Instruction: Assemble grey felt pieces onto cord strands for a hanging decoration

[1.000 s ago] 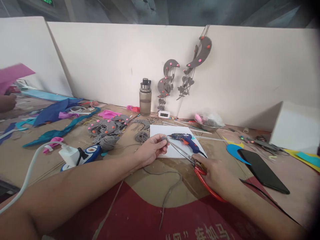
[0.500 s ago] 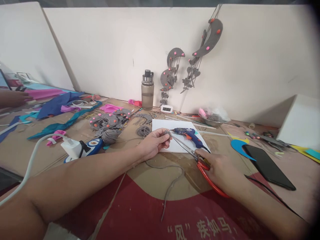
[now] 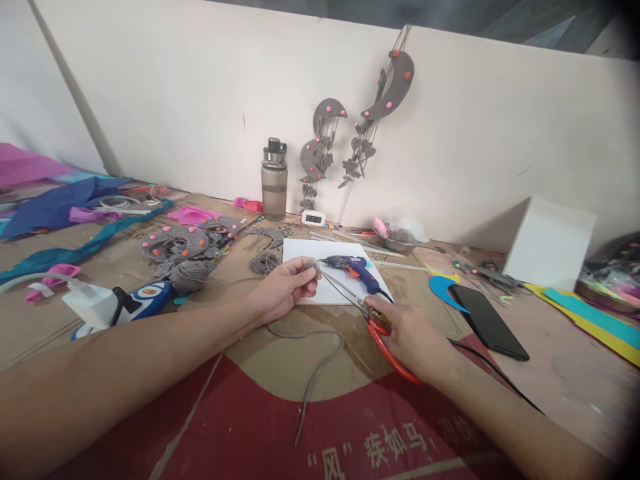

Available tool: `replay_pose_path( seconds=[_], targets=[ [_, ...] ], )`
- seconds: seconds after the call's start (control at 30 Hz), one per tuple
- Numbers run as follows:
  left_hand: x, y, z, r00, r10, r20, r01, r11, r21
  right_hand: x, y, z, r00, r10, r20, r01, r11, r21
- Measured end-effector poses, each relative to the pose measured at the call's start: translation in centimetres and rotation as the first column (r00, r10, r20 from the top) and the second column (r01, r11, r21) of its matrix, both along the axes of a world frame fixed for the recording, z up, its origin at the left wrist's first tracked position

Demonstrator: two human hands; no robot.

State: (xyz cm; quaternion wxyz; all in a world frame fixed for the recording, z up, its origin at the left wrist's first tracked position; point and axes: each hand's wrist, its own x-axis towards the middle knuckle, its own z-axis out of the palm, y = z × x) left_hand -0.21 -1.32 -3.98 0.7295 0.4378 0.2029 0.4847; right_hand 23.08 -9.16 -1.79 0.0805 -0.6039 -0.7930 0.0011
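Left hand: the left hand (image 3: 280,293) rested on the table (image 3: 280,367), thumb and fingertips pinched together on a small fuzzy grey tuft (image 3: 313,268).
Right hand: the right hand (image 3: 407,337) was closed through the red loop handles of the scissors (image 3: 367,313).
Scissors: thin bright metal blades, glossy red handles; long axis ran from lower right up to upper left, tips pointing at the tuft and just beside it; blades slightly apart.
Cord: a limp grey strand (image 3: 320,363) lay curved on the table below the left hand.
Glue gun: a blue plastic glue gun (image 3: 355,267) lay on a flat white sheet (image 3: 300,250), nozzle pointing left.
Table surface: brown cardboard, with a red printed patch nearest the person.
Nearby: a flat black phone (image 3: 487,323) to the right; a smoky translucent bottle (image 3: 274,180) upright against the wall.
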Motion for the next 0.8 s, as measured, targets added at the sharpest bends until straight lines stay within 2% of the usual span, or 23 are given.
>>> replay_pose_path(
  seconds=[0.33, 0.57, 0.8],
  targets=[
    [-0.1, 0.1, 0.1, 1.000, -0.007, -0.016, 0.007, 1.000, -0.014, 0.2, 0.5, -0.6, 0.981, 0.078, -0.175, -0.070, 0.996, 0.055],
    [-0.1, 0.0, 0.2, 1.000, -0.009, -0.007, 0.009, 1.000, -0.020, 0.5, 0.8, -0.5, 0.990, 0.043, -0.131, -0.029, 0.993, 0.112],
    [-0.1, 0.0, 0.2, 1.000, 0.005, -0.028, -0.005, 1.000, -0.008, 0.3, -0.1, 0.4, 0.994, -0.003, -0.108, 0.012, 0.996, 0.083]
  ],
)
